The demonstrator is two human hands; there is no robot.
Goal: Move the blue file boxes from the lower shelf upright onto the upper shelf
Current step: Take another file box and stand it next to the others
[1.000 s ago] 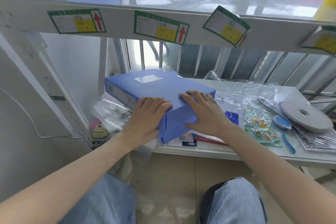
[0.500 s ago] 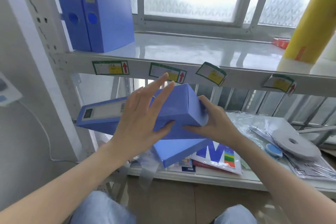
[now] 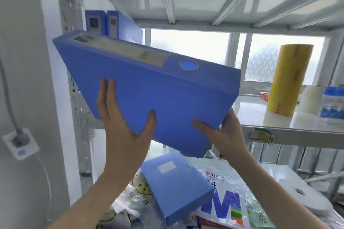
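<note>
I hold a blue file box (image 3: 149, 95) up in front of me with both hands, tilted, its labelled spine facing up and sloping down toward three o'clock. My left hand (image 3: 124, 126) lies flat against the broad face, fingers spread and pointing to twelve o'clock, thumb angled out toward one o'clock, palm under the lower edge. My right hand (image 3: 223, 135) cups the lower corner at about five o'clock of the box, thumb pressed on the face and pointing to nine o'clock, the other fingers wrapped behind where I cannot see them.

The box hangs in the air at the height of the upper shelf (image 3: 279, 126), not resting on it. At eleven o'clock behind it two more file boxes (image 3: 111, 24) stand upright on that shelf. At three o'clock a yellow roll (image 3: 286, 80) stands on the same shelf, well apart from the box.

At six o'clock another blue file box (image 3: 176, 186) lies flat on the lower shelf, on top of plastic bags (image 3: 223, 201).
</note>
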